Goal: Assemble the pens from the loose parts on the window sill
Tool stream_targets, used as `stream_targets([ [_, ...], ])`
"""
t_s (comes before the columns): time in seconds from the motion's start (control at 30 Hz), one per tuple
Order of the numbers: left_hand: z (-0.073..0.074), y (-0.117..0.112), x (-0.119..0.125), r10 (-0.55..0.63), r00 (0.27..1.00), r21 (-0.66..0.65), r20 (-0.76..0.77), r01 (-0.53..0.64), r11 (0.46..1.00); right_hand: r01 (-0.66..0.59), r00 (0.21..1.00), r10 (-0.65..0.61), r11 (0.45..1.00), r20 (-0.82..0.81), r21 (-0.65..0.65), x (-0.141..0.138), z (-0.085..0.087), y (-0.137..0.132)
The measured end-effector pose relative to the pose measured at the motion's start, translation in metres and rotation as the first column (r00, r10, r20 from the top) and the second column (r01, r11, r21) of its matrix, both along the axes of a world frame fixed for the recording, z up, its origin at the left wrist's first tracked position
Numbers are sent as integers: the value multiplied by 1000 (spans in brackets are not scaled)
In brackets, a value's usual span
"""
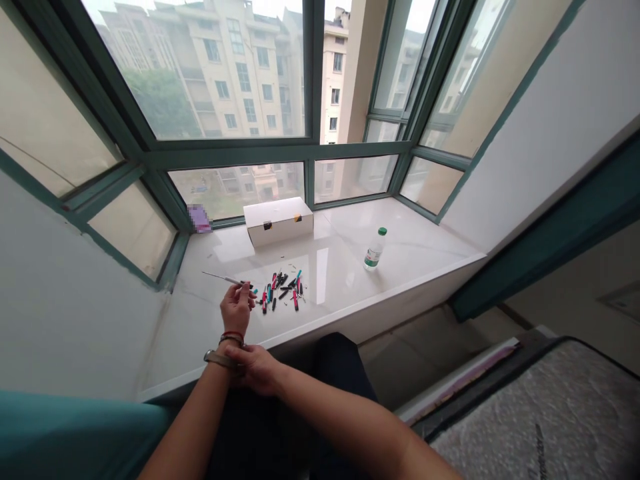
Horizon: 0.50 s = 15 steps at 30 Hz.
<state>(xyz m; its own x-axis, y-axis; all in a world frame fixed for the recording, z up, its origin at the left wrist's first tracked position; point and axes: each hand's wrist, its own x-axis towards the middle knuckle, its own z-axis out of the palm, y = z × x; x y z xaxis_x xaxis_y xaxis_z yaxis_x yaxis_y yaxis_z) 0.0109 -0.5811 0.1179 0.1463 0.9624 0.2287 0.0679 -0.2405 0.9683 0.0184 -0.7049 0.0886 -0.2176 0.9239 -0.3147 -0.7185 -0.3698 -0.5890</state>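
My left hand (237,309) is raised over the left part of the white window ledge (340,257), its fingers closed on a slim pen-like tool (231,279). A thin rod sticks out from the tool's grey barrel to the left; its dark end shows by my fingers, and its exact kind is unclear. Just right of that hand, a spread of small pen-like pieces (283,288) in black, pink and teal lies on the ledge, with tiny loose bits among them. My right hand (257,369) is wrapped around my left wrist, at the watch (218,360); its fingertips are partly hidden.
A white cardboard box (280,230) stands behind the pieces, against the window. To the right is an upright water bottle (374,250) with a green cap. A blurred purple packet (200,219) leans in the left corner. At lower right lies a mattress (550,413).
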Motion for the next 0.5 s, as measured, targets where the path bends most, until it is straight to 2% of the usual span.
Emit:
stream_targets([
  [0.1,-12,-5,-10,8,986,50,-168,0,999,-125,971,124,992,203,-5,9,-10,-4],
  [0.17,-28,-9,-22,16,940,88,-340,15,996,-154,863,124,988,490,21,28,-19,-2],
  [0.2,-38,-12,-28,33,907,106,-420,13,994,-123,750,53,990,659,61,42,-24,1],
  [0.23,-49,-14,-35,56,871,119,-489,4,993,-87,598,-35,990,801,109,57,-28,5],
  [0.3,-70,-17,-47,72,805,114,-588,-6,993,4,273,-190,981,943,196,90,-37,15],
  [0.33,-79,-18,-51,60,779,98,-624,2,995,33,149,-201,979,968,199,106,-40,21],
  [0.4,-95,-18,-57,33,733,58,-679,9,998,24,-8,-160,987,987,160,134,-45,32],
  [0.5,-108,-16,-59,26,662,27,-749,-8,1000,-54,-162,-107,994,981,100,158,-48,50],
])
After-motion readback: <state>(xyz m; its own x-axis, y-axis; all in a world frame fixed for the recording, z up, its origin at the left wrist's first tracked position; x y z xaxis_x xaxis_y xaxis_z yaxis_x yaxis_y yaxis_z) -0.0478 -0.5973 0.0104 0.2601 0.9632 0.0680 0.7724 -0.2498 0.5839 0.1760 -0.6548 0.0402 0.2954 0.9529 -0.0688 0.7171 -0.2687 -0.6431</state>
